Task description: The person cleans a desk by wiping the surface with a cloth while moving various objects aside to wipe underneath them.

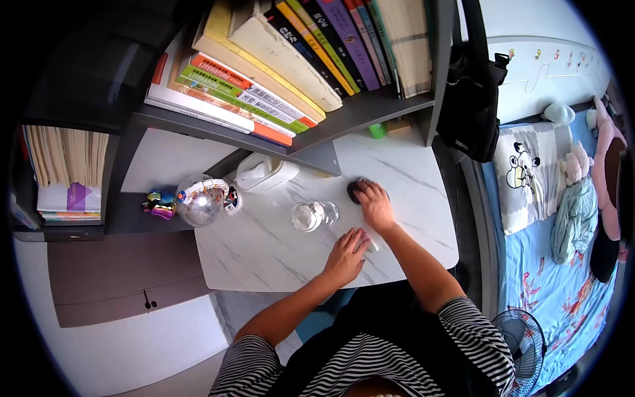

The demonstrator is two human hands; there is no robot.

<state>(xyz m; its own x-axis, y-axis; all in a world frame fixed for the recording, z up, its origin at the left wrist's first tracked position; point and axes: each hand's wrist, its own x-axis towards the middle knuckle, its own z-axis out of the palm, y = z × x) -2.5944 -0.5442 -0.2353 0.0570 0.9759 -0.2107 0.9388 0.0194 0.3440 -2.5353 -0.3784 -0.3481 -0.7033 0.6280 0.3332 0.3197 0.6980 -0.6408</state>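
My right hand (pixel 376 206) is on the white marbled desk (pixel 264 258), its fingers closed on a dark, rounded object (pixel 358 190) that is too blurred to name. Nearer to me, my left hand (pixel 346 258) rests by a small pale item (pixel 372 246) with a pink part at the fingertips; the fingers are bent round it, and its shape is mostly hidden. Left of both hands lies a clear glass or plastic vessel (pixel 308 216), apart from them.
A shelf (pixel 370 114) of books overhangs the desk's back. On the left are a clear globe (pixel 198 205), a small colourful figure (pixel 159 202) and a white container (pixel 264 173). A black bag (pixel 471 106) hangs right, beside a bed (pixel 529 264) and a fan (pixel 519 344).
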